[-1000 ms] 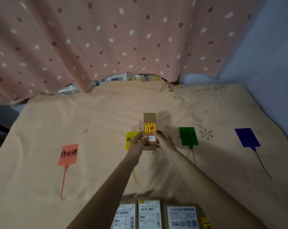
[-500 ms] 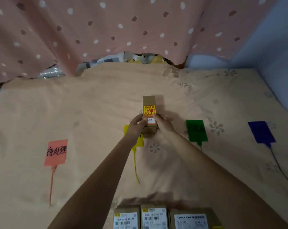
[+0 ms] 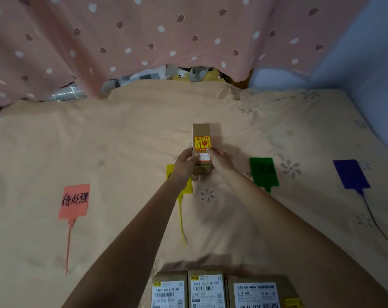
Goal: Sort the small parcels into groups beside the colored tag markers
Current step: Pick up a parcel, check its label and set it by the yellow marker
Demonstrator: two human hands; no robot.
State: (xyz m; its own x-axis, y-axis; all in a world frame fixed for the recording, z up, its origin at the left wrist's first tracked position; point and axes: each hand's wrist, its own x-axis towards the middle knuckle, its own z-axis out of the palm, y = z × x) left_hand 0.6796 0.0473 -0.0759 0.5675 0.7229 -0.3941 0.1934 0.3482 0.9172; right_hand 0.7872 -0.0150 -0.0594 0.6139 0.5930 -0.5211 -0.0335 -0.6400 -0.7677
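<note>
Beside the yellow tag (image 3: 189, 187), both outstretched hands' grips, left hand (image 3: 184, 162) and right hand (image 3: 219, 161), clamp the brown parcel (image 3: 202, 150).

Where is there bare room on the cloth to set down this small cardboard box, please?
Bare peach cloth lies between the orange tag and yellow tag, between the green tag and blue tag, and across the far side. It is crowded around both hands, left and right, on the small cardboard box, and by three labelled parcels at the near edge.
</note>
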